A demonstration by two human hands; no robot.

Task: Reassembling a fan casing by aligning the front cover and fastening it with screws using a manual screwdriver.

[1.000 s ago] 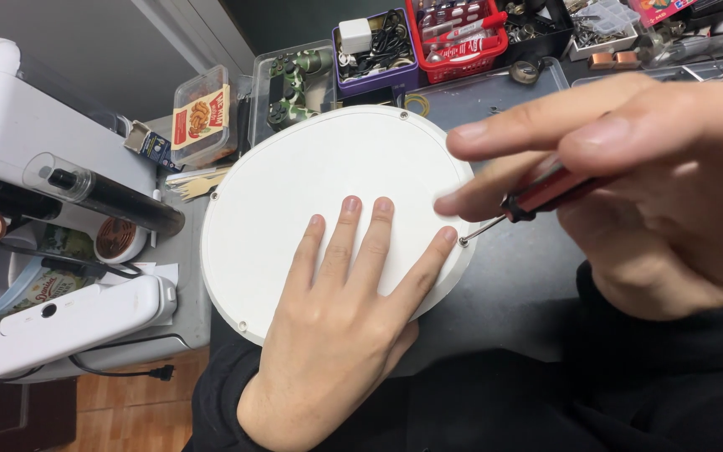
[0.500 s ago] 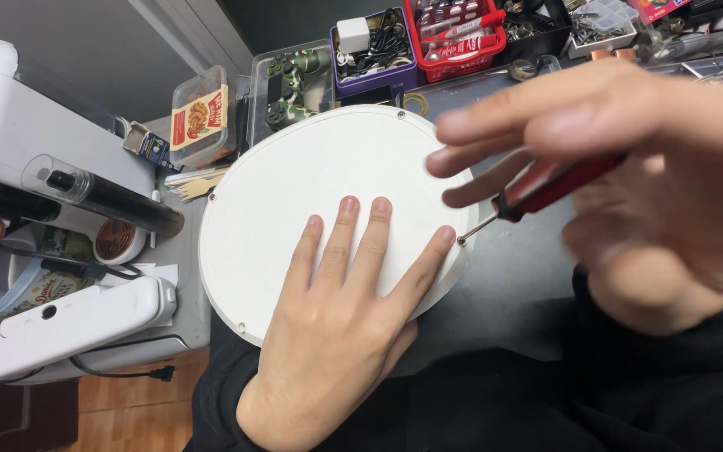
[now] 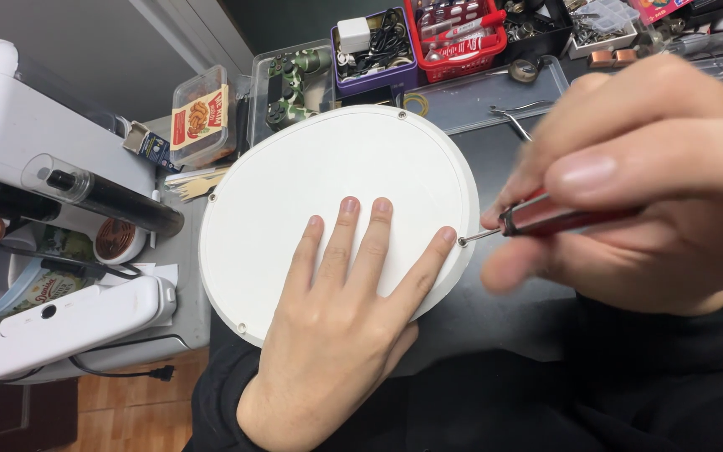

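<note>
A round white disc-shaped cover with small screws at its rim lies on a dark work surface. My left hand rests flat on its lower half, fingers spread. My right hand, close to the camera and blurred, grips a red-handled screwdriver. The screwdriver's metal tip sits on a screw at the disc's right rim, beside my left index fingertip.
A white machine with a clear cylinder stands at the left, with a white device and black cord below it. Behind the disc are a clear lidded box, a game controller in a tray, a purple bin and a red bin of parts.
My right hand has turned and shifted around the screwdriver, which stays on the rim screw. My left hand and the disc have kept their places.
</note>
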